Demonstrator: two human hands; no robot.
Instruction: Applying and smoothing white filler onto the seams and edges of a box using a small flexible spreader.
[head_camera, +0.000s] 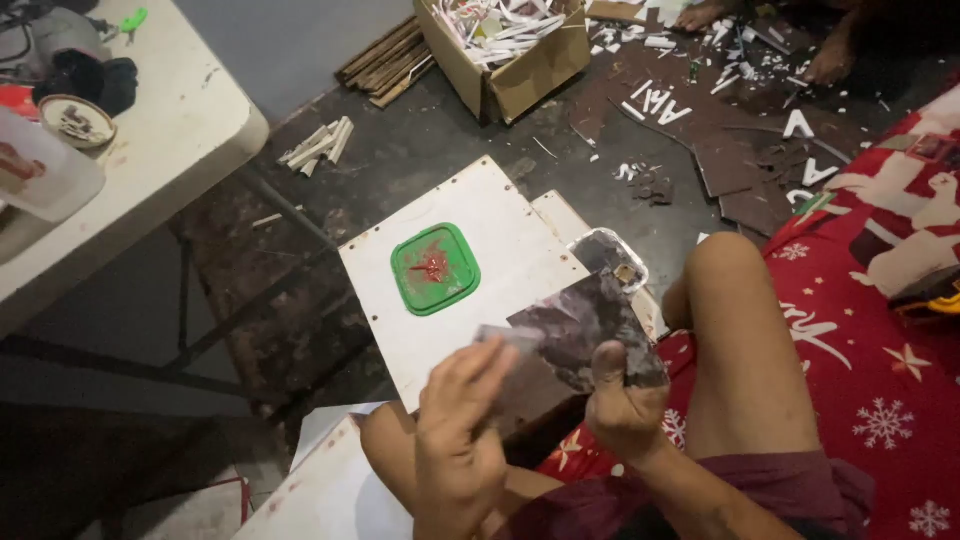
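My right hand (622, 400) grips the lower edge of a dark brown sheet (580, 325), thumb pressed on its face. My left hand (458, 430) holds a small grey flat piece (508, 337) against the sheet's left edge; it is blurred. Just behind the sheet lies a white board (480, 215) with a green square lid (435, 269) smeared with red on it. A clear plastic container (610, 255) sits at the board's right edge. My bare knees show below and to the right.
A white folding table (170, 130) with clutter stands at left. A cardboard box (520, 60) of white strips sits at the back. Brown scraps and white cut letters (800, 125) litter the dark floor. Another person's feet (830, 60) are at top right. A red patterned blanket (880, 330) lies at right.
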